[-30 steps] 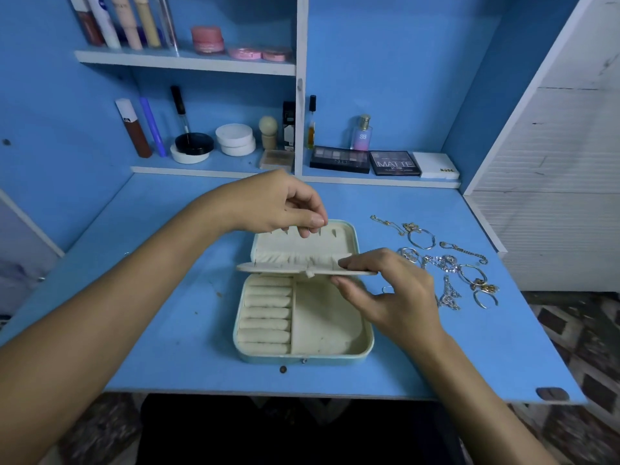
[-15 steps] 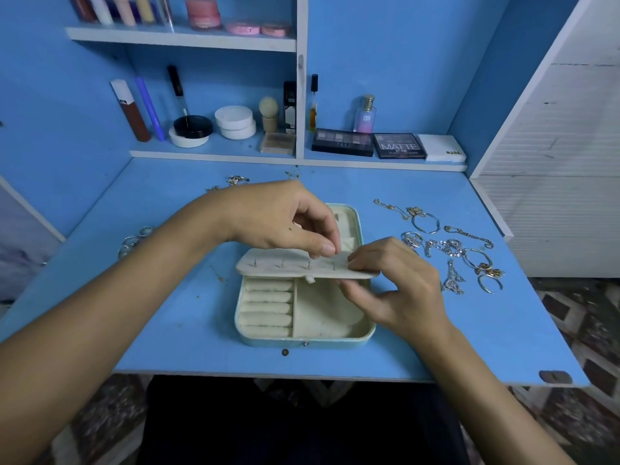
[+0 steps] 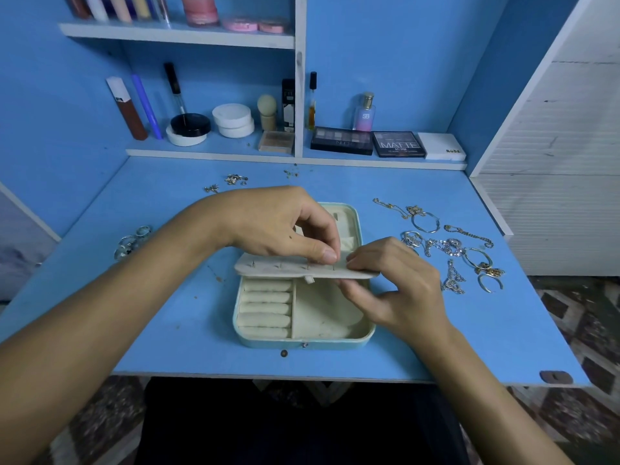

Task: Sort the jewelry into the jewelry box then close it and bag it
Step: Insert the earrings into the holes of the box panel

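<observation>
A pale blue jewelry box lies open on the blue desk, with cream ring rolls on the left and a bare compartment on the right. Its cream inner flap, studded with small earring posts, is folded down level over the box's middle. My left hand pinches the flap's top with thumb and fingertips. From the right end, my right hand grips that flap, thumb underneath. Necklaces and bracelets lie in a heap right of the box. Rings sit far left, small earrings behind my left hand.
Shelves at the back carry cosmetics: eyeshadow palettes, a perfume bottle, white jars and tubes. A white slatted panel bounds the desk on the right. The desk's front edge runs just below the box.
The inner flap has swung down from near upright to level over the box. Both hands moved with it, and the view tilted down to reveal rings and earrings at the left.
</observation>
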`<action>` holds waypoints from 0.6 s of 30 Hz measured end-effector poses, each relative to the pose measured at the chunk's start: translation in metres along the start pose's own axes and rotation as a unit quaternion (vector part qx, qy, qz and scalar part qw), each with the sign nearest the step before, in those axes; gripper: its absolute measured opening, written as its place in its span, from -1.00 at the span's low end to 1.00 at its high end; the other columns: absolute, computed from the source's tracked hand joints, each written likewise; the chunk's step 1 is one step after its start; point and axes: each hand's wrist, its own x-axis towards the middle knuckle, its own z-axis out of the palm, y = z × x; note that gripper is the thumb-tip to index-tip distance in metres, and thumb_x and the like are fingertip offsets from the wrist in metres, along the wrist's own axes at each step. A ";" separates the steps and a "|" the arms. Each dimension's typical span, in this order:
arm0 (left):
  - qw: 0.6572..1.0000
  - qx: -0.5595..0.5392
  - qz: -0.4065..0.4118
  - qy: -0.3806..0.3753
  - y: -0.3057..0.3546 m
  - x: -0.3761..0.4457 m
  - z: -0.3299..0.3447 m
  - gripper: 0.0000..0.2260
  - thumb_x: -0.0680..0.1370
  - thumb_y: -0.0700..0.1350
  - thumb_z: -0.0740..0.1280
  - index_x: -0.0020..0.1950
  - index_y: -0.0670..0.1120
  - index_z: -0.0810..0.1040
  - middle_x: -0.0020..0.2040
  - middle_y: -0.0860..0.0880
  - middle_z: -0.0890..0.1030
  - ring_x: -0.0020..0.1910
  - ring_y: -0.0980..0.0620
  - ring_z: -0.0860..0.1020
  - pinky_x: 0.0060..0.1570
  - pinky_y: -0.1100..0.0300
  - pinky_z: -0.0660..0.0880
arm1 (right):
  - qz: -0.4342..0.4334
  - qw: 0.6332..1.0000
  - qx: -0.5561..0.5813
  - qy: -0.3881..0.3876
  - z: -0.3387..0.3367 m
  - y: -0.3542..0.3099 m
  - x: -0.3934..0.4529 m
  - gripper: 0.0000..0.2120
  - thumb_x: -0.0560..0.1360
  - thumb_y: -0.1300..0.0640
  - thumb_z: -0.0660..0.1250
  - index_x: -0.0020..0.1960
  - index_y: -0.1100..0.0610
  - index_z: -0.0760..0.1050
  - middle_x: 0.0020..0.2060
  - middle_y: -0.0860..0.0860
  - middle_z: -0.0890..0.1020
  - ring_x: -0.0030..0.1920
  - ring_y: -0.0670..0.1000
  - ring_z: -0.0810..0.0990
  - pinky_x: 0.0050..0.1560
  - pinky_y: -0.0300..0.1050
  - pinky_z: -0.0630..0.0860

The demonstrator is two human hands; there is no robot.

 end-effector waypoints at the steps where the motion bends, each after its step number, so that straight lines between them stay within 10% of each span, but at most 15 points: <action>1: 1.000 0.001 0.002 -0.001 0.000 0.000 0.000 -0.96 0.55 -0.06 0.43 -0.06 0.04 0.68 -0.15 0.16 0.69 -0.23 0.30 0.55 -0.19 0.51 0.36 | -0.001 1.000 -0.001 0.000 0.000 0.000 0.000 -0.84 0.44 0.22 0.53 -0.18 0.31 0.62 -0.24 0.08 0.66 -0.20 0.08 0.62 -0.16 -0.04 0.54; 18: 1.000 0.028 0.005 -0.013 0.003 0.002 -0.002 -0.95 0.54 -0.05 0.44 -0.04 0.03 0.70 -0.18 0.22 0.67 -0.26 0.32 0.54 -0.23 0.52 0.35 | 0.000 1.000 -0.002 -0.007 -0.001 -0.001 0.000 -0.86 0.43 0.25 0.54 -0.19 0.31 0.63 -0.24 0.08 0.67 -0.20 0.09 0.63 -0.15 -0.04 0.55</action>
